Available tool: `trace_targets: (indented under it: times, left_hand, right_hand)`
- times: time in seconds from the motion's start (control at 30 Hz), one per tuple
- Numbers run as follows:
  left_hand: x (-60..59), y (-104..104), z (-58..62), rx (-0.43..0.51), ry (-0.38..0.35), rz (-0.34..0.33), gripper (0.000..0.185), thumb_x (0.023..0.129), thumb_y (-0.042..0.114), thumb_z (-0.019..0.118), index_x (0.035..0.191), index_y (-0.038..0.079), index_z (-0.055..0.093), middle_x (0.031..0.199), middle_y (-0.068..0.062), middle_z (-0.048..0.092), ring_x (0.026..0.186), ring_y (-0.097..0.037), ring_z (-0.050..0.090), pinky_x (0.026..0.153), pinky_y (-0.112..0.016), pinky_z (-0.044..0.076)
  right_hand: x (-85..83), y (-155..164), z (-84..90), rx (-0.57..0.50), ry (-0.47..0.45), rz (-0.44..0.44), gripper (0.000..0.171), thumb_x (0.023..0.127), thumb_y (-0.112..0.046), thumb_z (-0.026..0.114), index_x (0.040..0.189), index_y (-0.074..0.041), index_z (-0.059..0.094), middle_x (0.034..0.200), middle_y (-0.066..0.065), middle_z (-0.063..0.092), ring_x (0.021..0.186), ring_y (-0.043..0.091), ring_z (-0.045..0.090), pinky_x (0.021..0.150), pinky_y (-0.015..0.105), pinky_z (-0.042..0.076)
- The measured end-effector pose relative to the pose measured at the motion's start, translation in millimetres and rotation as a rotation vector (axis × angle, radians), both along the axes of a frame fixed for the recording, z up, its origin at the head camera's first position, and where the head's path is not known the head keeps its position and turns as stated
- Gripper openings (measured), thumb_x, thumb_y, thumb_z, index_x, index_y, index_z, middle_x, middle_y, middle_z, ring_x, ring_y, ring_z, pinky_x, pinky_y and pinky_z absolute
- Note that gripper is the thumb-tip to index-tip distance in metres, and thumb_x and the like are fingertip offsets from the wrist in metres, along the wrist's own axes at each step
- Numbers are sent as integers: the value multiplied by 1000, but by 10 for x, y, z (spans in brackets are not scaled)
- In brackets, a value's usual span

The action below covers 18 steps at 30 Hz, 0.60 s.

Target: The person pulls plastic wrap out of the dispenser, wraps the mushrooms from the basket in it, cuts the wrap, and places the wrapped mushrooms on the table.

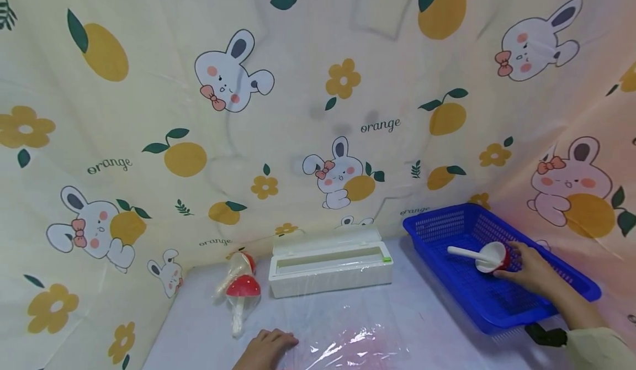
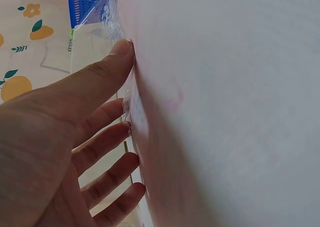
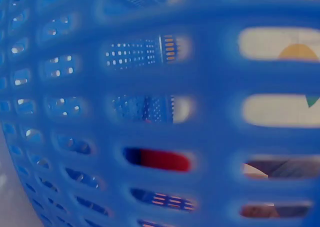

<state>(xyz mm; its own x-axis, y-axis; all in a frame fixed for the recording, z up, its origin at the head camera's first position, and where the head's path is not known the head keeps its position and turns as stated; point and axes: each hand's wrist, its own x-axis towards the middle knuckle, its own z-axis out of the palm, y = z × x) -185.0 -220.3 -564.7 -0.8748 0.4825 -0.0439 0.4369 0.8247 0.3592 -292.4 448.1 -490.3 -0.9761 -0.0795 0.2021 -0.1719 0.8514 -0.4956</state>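
My left hand (image 1: 267, 347) lies flat near the table's front edge, fingers straight, pressing down the left edge of a clear plastic film sheet (image 1: 350, 341). In the left wrist view the fingers (image 2: 107, 119) touch the crinkled film edge (image 2: 129, 107). My right hand (image 1: 528, 270) reaches into a blue basket (image 1: 502, 304) at the right and grips a red bowl with a white inside (image 1: 493, 257). A white spoon (image 1: 464, 253) sticks out of the bowl to the left. The right wrist view shows only the basket's lattice wall (image 3: 150, 87), with a red patch (image 3: 162, 160) behind one slot.
A white film dispenser box (image 1: 330, 262) with its lid up stands at the back centre. Two red toy mushrooms wrapped in film (image 1: 240, 291) lie to its left. A printed cloth (image 1: 318, 110) hangs behind and at both sides of the table.
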Motion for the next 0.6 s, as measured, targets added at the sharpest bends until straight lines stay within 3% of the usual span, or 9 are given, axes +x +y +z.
trace_targets:
  times: [0.4,0.6]
  left_hand:
    - [-10,33,23,-16,-33,30,67,82,70,80,134,30,68,129,8,68,112,-19,58,98,-51,55]
    - [-5,19,-7,-5,-29,25,66,83,70,79,134,30,69,129,8,68,112,-18,58,98,-50,54]
  right_hand:
    - [-114,16,-51,-10,-28,-3,96,87,-19,91,141,31,29,127,56,46,114,70,53,91,76,48]
    - [-156,7,-74,-2,-11,-10,86,86,-11,89,137,32,35,113,49,52,101,61,58,84,70,52]
